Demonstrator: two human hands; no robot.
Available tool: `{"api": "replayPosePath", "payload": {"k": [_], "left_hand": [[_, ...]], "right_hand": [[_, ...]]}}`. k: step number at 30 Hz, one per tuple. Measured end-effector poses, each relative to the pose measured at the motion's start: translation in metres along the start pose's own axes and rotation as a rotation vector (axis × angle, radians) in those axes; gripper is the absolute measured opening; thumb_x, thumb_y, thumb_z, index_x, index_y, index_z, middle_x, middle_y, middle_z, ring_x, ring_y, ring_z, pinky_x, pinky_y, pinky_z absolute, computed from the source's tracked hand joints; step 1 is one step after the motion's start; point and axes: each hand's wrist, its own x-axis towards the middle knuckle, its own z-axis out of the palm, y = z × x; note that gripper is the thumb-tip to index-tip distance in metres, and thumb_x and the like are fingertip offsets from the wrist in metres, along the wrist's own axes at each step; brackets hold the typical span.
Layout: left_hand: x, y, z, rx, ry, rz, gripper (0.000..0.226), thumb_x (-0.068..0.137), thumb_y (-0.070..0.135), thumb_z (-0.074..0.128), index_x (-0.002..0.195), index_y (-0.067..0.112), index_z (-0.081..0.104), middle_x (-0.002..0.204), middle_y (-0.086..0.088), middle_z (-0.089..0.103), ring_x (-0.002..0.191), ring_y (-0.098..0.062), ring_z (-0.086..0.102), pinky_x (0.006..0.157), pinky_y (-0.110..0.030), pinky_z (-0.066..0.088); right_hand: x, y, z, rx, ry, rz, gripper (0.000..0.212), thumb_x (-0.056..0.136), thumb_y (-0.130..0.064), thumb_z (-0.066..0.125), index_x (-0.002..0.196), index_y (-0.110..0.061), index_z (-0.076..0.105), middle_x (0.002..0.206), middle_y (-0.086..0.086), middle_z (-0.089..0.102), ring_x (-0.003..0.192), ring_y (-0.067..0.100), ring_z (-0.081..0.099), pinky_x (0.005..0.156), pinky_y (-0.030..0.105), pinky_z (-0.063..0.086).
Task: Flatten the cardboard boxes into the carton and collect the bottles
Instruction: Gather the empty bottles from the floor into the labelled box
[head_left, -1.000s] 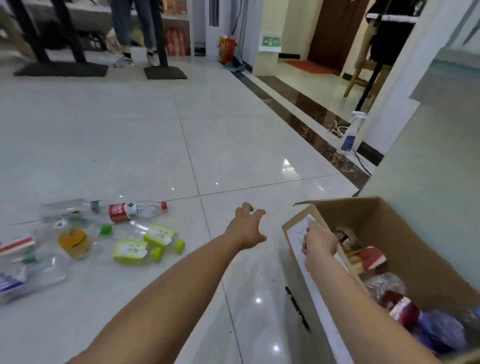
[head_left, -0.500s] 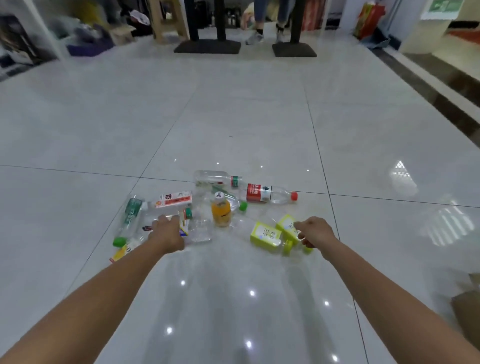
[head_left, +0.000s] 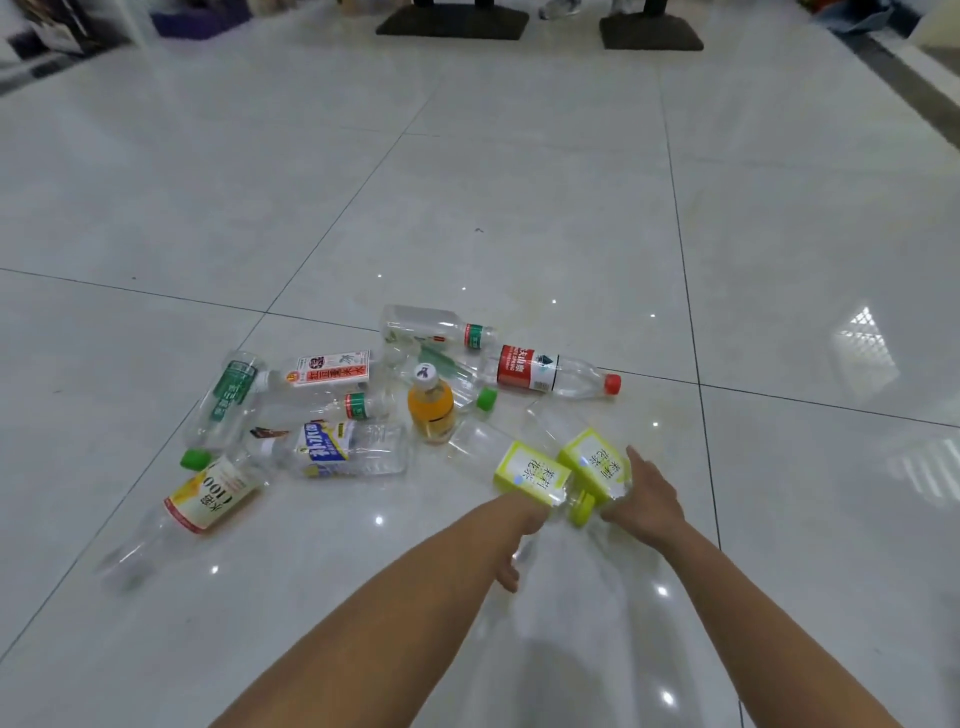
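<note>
Head view: a cluster of empty plastic bottles lies scattered on the tiled floor (head_left: 519, 156); no carton or cardboard box is in frame, so progress on flattening cannot be judged; collection is judged far from complete, as roughly ten bottles remain down. The right hand (head_left: 647, 501) rests against the right yellow-labelled bottle (head_left: 597, 462), fingers curled around its neck end; the left hand (head_left: 519, 540) sits at the base of the left yellow-labelled bottle (head_left: 530, 473), fingers bent downward, its grasp mostly hidden, so closure cannot be told. Remaining items: the orange bottle (head_left: 430, 408) standing upright, the red-labelled bottle (head_left: 550, 371), the green-labelled bottle (head_left: 226, 397), all near one another; nothing obstructs either hand; dark stand bases (head_left: 452, 23) are well apart.
</note>
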Motion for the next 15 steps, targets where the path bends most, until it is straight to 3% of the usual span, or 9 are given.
{"api": "replayPosePath", "payload": {"k": [2, 4, 7, 9, 12, 14, 15], "left_hand": [[0.006, 0.004, 0.011, -0.061, -0.006, 0.001, 0.064, 0.098, 0.043, 0.042, 0.148, 0.005, 0.026, 0.150, -0.015, 0.034, 0.132, -0.035, 0.046, 0.104, -0.050, 0.043], [0.014, 0.007, 0.019, -0.156, 0.006, -0.035, 0.077, 0.095, 0.058, 0.036, 0.148, 0.004, 0.022, 0.149, -0.017, 0.035, 0.128, -0.037, 0.049, 0.092, -0.049, 0.050], [0.026, 0.015, 0.029, -0.319, 0.057, -0.071, 0.082, 0.090, 0.065, 0.040, 0.143, 0.003, 0.028, 0.141, -0.020, 0.043, 0.123, -0.039, 0.052, 0.096, -0.051, 0.049], [0.034, 0.015, 0.034, -0.352, 0.118, -0.044, 0.077, 0.090, 0.060, 0.045, 0.141, 0.005, 0.031, 0.132, -0.021, 0.048, 0.114, -0.039, 0.056, 0.092, -0.050, 0.051], [0.051, 0.010, 0.032, -0.357, 0.238, 0.079, 0.054, 0.093, 0.044, 0.049, 0.123, 0.000, 0.041, 0.134, -0.019, 0.051, 0.112, -0.034, 0.058, 0.095, -0.044, 0.051], [0.058, 0.005, 0.028, -0.455, 0.259, 0.122, 0.039, 0.089, 0.033, 0.059, 0.105, 0.009, 0.034, 0.131, -0.017, 0.053, 0.096, -0.027, 0.057, 0.094, -0.041, 0.050], [0.056, 0.005, 0.028, -0.519, 0.270, 0.118, 0.046, 0.086, 0.031, 0.065, 0.104, 0.012, 0.027, 0.120, -0.016, 0.056, 0.084, -0.024, 0.055, 0.087, -0.041, 0.051]], "right_hand": [[0.002, 0.002, 0.008, 0.033, -0.013, 0.020, 0.097, 0.065, -0.032, 0.069, 0.149, -0.023, 0.021, 0.140, 0.011, 0.041, 0.124, 0.034, 0.047, 0.101, 0.040, 0.042], [0.000, 0.005, 0.017, 0.075, 0.014, 0.046, 0.083, 0.068, -0.035, 0.065, 0.141, -0.021, 0.029, 0.128, 0.011, 0.048, 0.115, 0.035, 0.051, 0.093, 0.038, 0.044], [-0.009, 0.006, 0.036, 0.180, -0.012, 0.066, 0.066, 0.075, -0.041, 0.066, 0.126, -0.012, 0.035, 0.119, 0.009, 0.051, 0.109, 0.032, 0.054, 0.084, 0.035, 0.044], [-0.016, 0.004, 0.047, 0.254, -0.060, 0.090, 0.053, 0.081, -0.035, 0.066, 0.114, -0.010, 0.033, 0.108, 0.006, 0.056, 0.097, 0.029, 0.057, 0.078, 0.034, 0.045], [-0.026, -0.001, 0.051, 0.307, -0.085, 0.154, 0.059, 0.071, -0.035, 0.065, 0.112, -0.010, 0.031, 0.097, 0.002, 0.054, 0.086, 0.025, 0.053, 0.072, 0.029, 0.042], [-0.030, 0.001, 0.053, 0.344, -0.091, 0.174, 0.061, 0.066, -0.031, 0.063, 0.113, -0.009, 0.031, 0.095, 0.002, 0.053, 0.083, 0.025, 0.053, 0.070, 0.029, 0.042], [-0.031, 0.002, 0.054, 0.412, -0.105, 0.195, 0.057, 0.071, -0.025, 0.064, 0.114, -0.008, 0.031, 0.093, 0.003, 0.054, 0.081, 0.024, 0.055, 0.068, 0.029, 0.044]]}}
